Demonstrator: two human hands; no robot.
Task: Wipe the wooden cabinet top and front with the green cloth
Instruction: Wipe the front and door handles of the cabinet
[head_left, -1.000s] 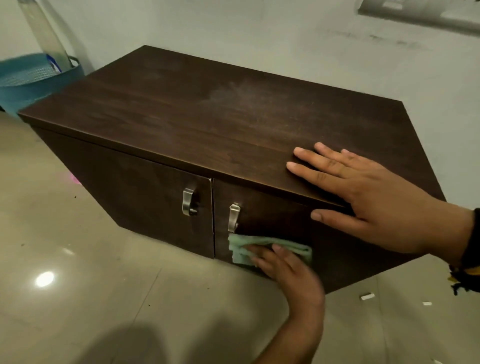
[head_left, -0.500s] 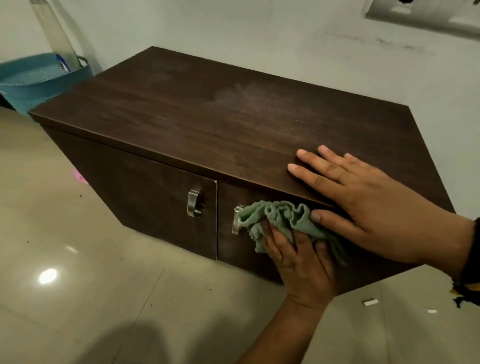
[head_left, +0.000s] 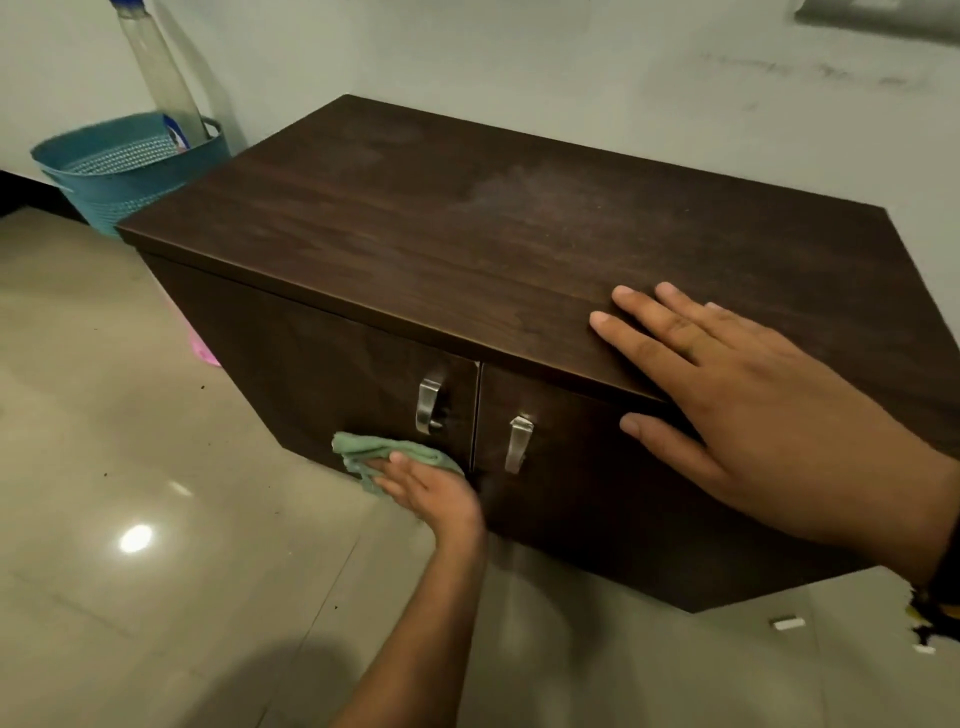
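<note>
So, left hand (head_left: 434, 493) presses the green cloth (head_left: 387, 457) low on the cabinet's left door (head_left: 332, 374).
Right hand (head_left: 753, 405) lies flat and open on the top edge.

Basket (head_left: 119, 171) left of cabinet (head_left: 467, 249), bottle (head_left: 161, 73) in it

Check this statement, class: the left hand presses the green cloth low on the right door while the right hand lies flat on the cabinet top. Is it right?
Not quite. In the head view the left hand presses the green cloth low on the left door, left of the gap between the doors, not on the right door. The right hand does lie flat on the cabinet top.
</note>
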